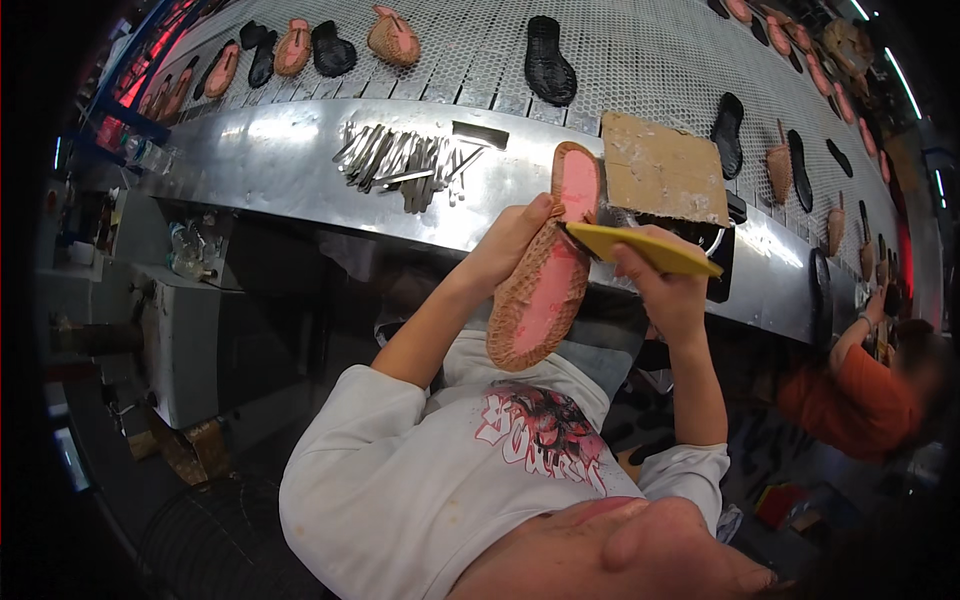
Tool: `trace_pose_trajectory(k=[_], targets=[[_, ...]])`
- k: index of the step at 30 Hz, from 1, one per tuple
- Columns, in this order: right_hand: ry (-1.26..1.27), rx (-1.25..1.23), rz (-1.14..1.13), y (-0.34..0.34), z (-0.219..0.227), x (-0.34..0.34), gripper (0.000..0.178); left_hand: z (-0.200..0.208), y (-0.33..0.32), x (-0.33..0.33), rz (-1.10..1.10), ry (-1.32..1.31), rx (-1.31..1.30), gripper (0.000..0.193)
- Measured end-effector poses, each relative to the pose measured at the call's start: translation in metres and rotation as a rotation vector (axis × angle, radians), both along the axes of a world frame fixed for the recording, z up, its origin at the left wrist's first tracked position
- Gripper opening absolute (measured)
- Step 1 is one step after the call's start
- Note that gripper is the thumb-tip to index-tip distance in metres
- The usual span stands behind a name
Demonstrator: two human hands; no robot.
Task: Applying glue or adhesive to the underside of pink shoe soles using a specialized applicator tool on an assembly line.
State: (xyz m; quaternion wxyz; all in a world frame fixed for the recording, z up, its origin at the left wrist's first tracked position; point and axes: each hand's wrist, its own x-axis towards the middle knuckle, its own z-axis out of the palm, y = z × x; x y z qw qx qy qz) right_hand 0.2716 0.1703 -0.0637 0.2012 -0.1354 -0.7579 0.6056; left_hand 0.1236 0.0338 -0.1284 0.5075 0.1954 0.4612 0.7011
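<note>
1. A piece of tan cardboard (665,165) served as landmark, lying on the metal ledge (265,160) beside the mesh belt (460,80).
2. The left hand (510,245) was closed around the middle of a woven shoe (540,295), held left of the cardboard and mostly nearer the person; its far end was just beside the cardboard's left edge.
3. The right hand (668,290), on the cardboard's near side, gripped a yellow-handled tool (640,245), its dark tip at the shoe's middle. Whether they touched, I could not tell.
4. A slip of the right wrist could have dragged that tip over the pink insole; too hard a left pinch could have bent the weave. A loosened left grip could have dropped the shoe on the cardboard's near side.
5. A rightward, outward swing risked knocking the cardboard.
6. Left of the cardboard, metal strips (405,165) crowded the ledge; a black sole (728,135) lay by its right edge. More room lay towards the person.
</note>
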Motion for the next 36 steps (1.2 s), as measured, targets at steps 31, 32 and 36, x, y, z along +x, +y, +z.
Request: trace_pose_trajectory(k=[31, 32, 36], targets=[[0.171, 0.345, 0.351, -0.056, 0.02, 0.032, 0.018, 0.014, 0.01, -0.001, 0.211, 0.027, 0.041, 0.049], [0.07, 0.24, 0.318, -0.054, 0.015, 0.03, 0.016, 0.017, 0.011, 0.003, 0.206, 0.029, 0.054, 0.049], [0.03, 0.156, 0.0, -0.032, 0.01, 0.029, 0.008, 0.023, 0.007, 0.009, 0.124, 0.03, 0.112, 0.052]])
